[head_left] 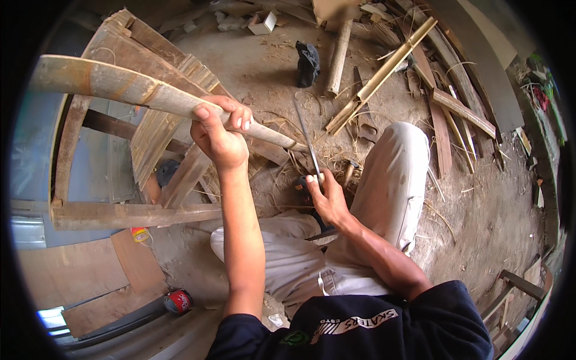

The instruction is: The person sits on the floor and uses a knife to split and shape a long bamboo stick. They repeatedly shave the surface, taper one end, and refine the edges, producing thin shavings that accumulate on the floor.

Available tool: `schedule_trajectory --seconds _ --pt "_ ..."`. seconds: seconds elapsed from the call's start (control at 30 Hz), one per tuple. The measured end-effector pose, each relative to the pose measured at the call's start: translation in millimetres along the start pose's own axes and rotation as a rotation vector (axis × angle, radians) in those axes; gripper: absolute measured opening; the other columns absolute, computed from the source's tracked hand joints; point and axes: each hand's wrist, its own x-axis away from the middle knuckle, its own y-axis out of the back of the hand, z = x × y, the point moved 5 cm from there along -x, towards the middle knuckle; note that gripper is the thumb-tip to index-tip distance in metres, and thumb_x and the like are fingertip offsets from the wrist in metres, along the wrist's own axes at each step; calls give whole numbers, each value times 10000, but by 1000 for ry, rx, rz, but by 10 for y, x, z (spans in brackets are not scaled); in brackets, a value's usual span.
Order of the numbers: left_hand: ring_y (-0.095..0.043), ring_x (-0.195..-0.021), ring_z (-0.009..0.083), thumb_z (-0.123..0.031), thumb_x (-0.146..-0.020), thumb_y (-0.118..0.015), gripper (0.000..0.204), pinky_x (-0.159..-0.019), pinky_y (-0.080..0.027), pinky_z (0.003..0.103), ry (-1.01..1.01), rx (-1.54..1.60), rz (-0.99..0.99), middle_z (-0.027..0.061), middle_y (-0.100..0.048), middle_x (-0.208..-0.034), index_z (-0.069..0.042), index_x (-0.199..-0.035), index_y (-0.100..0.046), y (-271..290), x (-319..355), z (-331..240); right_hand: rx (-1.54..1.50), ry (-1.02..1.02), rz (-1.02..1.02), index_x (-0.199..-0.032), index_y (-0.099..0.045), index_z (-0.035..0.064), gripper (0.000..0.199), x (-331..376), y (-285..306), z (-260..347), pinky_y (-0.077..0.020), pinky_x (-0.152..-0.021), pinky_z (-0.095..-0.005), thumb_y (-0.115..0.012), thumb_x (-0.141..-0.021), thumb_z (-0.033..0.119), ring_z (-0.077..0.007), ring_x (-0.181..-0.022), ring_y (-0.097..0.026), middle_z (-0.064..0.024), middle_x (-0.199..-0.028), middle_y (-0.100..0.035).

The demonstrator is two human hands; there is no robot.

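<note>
A long bamboo pole [129, 87] slants across from the far left toward the middle, split along its upper edge. My left hand [221, 133] is closed around it, thumb on top. My right hand [329, 201] grips a knife [309, 141] with a long, narrow blade pointing up and away from me. The blade crosses close beside the pole's narrow-looking end; whether they touch I cannot tell. My fingers cover most of the knife's handle. Just past my right hand a hammer [350, 172] lies on the ground.
A wooden frame [135, 214] with slats stands at left, under the pole. Split bamboo [384, 72], a handsaw [366, 128] and several boards [441, 129] lie ahead and right. A black plastic bag [308, 63] sits on the dirt floor. My bent knee [403, 144] rises beside my right hand.
</note>
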Motion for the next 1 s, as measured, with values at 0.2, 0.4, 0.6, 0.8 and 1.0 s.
schedule_trajectory --seconds 0.2,0.4,0.6,0.8,1.0 --pt "-367 -478 89 -558 -983 -446 525 -470 -342 257 -39 -7 -109 4 -403 -578 -67 -800 -467 83 66 107 108 -99 104 -1059 -565 -58 459 -115 -150 -104 -474 -676 -421 -457 -1011 386 -325 -683 -613 -217 -727 -605" --pt "-322 -474 94 -665 -926 -452 567 -470 -304 264 -11 -95 -245 -19 -324 -564 -118 -780 -427 224 79 78 185 -58 157 -910 -585 -66 503 -201 -203 -405 -481 -670 -457 -444 -1003 409 -372 -697 -651 -266 -711 -607" --pt "-334 -472 79 -601 -966 -448 549 -450 -306 245 -24 -132 -433 -8 -358 -579 -98 -750 -404 259 68 45 221 -200 42 -818 -603 -48 524 -251 -154 -672 -470 -621 -433 -402 -1012 396 -319 -632 -619 -195 -644 -591" --pt "-332 -487 94 -649 -925 -485 567 -493 -331 264 17 -176 -480 -11 -321 -590 -108 -783 -391 278 47 70 145 -446 20 -820 -575 -65 562 -214 -76 -1009 -459 -643 -434 -397 -1006 435 -334 -688 -631 -226 -675 -580" --pt "-343 -496 85 -590 -963 -469 543 -478 -327 250 10 -158 -423 -7 -356 -603 -93 -758 -392 242 40 83 271 -174 -3 -750 -613 -33 577 -225 -55 -1041 -482 -671 -471 -370 -998 429 -427 -699 -628 -244 -668 -606"
